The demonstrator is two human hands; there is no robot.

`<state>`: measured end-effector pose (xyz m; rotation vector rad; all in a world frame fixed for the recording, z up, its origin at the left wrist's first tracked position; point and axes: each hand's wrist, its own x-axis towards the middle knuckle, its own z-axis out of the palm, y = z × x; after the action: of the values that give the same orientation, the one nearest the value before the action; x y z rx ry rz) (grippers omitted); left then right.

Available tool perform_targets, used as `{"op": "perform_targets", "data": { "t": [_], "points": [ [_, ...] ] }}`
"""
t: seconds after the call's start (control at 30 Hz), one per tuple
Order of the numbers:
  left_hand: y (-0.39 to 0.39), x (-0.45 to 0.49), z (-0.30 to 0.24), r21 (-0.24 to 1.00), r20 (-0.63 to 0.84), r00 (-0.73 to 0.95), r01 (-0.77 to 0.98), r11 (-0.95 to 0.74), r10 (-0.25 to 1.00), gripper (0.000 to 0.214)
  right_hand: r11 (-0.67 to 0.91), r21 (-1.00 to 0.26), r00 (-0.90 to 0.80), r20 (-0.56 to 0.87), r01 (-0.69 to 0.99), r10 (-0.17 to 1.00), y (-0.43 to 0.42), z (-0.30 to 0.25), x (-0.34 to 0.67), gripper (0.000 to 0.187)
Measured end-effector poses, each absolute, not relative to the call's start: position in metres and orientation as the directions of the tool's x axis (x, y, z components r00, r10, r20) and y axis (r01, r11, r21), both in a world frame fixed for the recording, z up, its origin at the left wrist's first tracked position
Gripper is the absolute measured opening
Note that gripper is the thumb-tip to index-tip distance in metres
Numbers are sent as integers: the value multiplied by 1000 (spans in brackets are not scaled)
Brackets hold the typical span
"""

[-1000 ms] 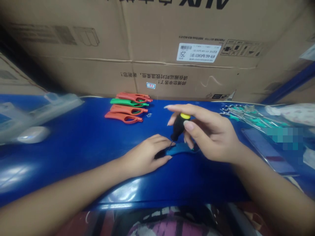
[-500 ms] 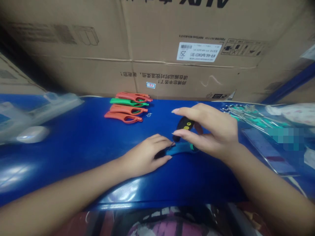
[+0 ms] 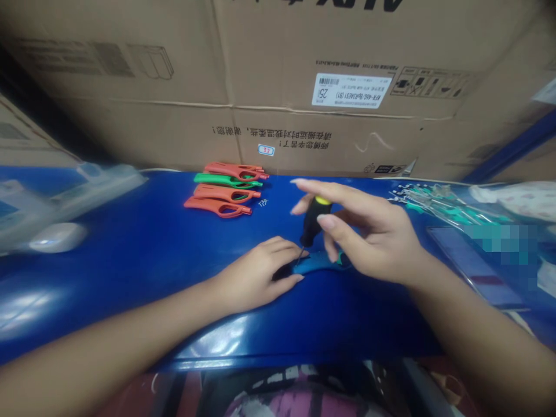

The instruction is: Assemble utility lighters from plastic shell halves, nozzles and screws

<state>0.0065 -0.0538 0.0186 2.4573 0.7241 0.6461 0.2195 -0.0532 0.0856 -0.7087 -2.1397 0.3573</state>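
Low over the table, my left hand [image 3: 254,275] pinches one end of a blue plastic lighter casing [image 3: 319,262] between thumb and fingers. The casing lies flat, with a small green part at its right end. My right hand [image 3: 377,234] has its thumb and fingers around the handle of a short black and yellow screwdriver [image 3: 311,225]. The screwdriver is tilted, its thin shaft pointing down at the casing beside my left fingertips. My left fingers hide that end of the casing, so I cannot tell exactly what the tip touches.
Orange and green casings [image 3: 221,207] lie stacked behind my hands, with tiny pale screws [image 3: 263,202] beside them. Right are metal rods with green parts [image 3: 452,205] and a phone [image 3: 478,269]. A white mouse-like object [image 3: 58,237] sits left. A large cardboard box [image 3: 278,69] closes off the back.
My right fingers have shifted round the screwdriver handle, and the screwdriver has turned and stands a little more upright. My left hand and the blue lighter casing have stayed in place.
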Motion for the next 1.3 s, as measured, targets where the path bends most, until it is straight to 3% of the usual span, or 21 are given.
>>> {"op": "perform_targets", "data": {
  "t": [0.17, 0.33, 0.5, 0.67, 0.87, 1.03, 1.2, 1.23, 1.3],
  "points": [
    [-53, 6, 18, 578, 305, 749, 345, -740, 588, 36, 840, -304, -418, 760, 449, 498, -50, 86, 221, 29],
    [-53, 6, 18, 577, 295, 749, 355, -735, 593, 33, 775, -556, -513, 592, 299, 622, -52, 86, 220, 39],
    [-54, 6, 18, 579, 290, 754, 351, -736, 589, 37, 829, -337, -439, 725, 446, 531, -52, 85, 219, 27],
    [-53, 6, 19, 583, 285, 749, 360, -728, 598, 33, 751, -588, -557, 531, 301, 639, -52, 83, 219, 45],
    [-53, 6, 18, 578, 277, 761, 356, -734, 587, 38, 801, -418, -445, 674, 428, 590, -51, 83, 221, 33],
    [-53, 6, 18, 573, 279, 754, 367, -733, 595, 32, 733, -640, -549, 535, 232, 641, -55, 87, 219, 36],
    [-53, 6, 16, 575, 281, 756, 360, -734, 591, 36, 841, -364, -438, 731, 400, 524, -51, 87, 217, 21],
    [-53, 6, 16, 575, 286, 753, 360, -735, 593, 36, 838, -342, -458, 718, 424, 525, -51, 87, 218, 23],
    [-53, 6, 17, 576, 283, 750, 365, -731, 597, 34, 809, -414, -516, 625, 416, 585, -52, 87, 219, 34]
  ]
}}
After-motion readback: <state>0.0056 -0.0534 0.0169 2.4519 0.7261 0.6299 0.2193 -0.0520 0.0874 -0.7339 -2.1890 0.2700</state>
